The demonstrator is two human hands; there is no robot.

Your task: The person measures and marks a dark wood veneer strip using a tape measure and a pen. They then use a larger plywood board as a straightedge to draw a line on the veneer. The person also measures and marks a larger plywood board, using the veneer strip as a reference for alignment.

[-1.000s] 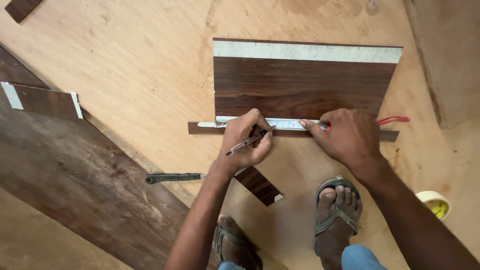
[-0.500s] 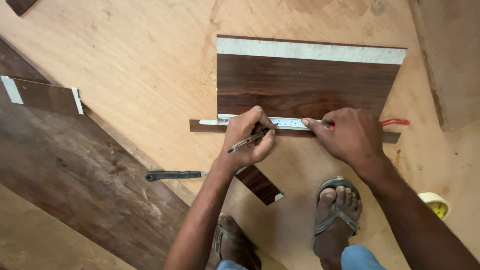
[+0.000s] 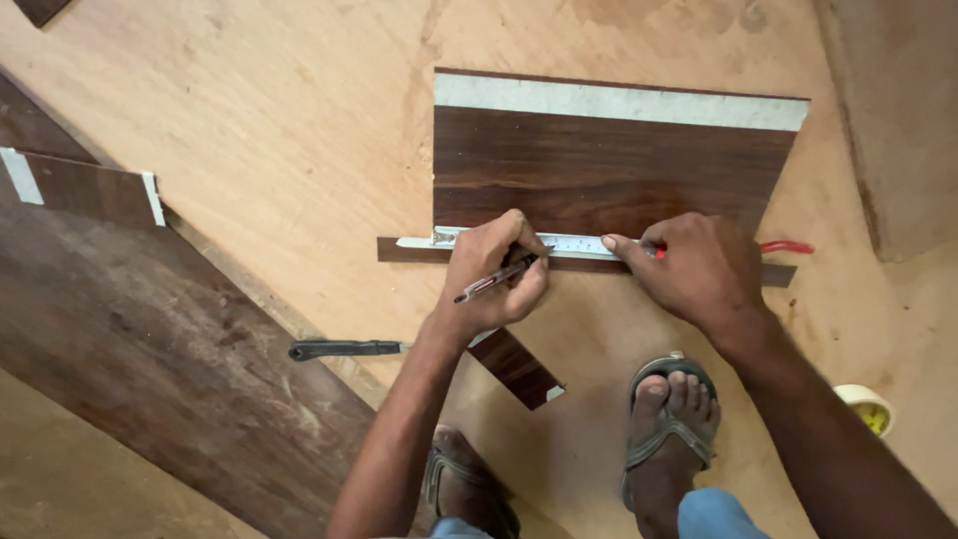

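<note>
My left hand [image 3: 496, 274] grips a dark pen [image 3: 496, 278] with its tip against a metal ruler [image 3: 584, 245]. The ruler lies along the near edge of a dark wood-grain laminate panel [image 3: 609, 170] with a pale strip at its far edge. A thin dark laminate strip [image 3: 399, 251] runs under the ruler. My right hand [image 3: 694, 268] presses the ruler flat, forefinger stretched to the left. A red handle [image 3: 786, 247] pokes out past that hand.
A black-handled tool [image 3: 344, 349] lies on the plywood floor [image 3: 249, 130] left of my arm. A large dark board [image 3: 150, 339] slants at the left. A small dark offcut [image 3: 519, 367] is near my sandalled feet [image 3: 667, 429]. A tape roll [image 3: 866, 407] sits at the right.
Both hands stay on the ruler. The pen hand has barely shifted along the ruler; the view has drifted slightly.
</note>
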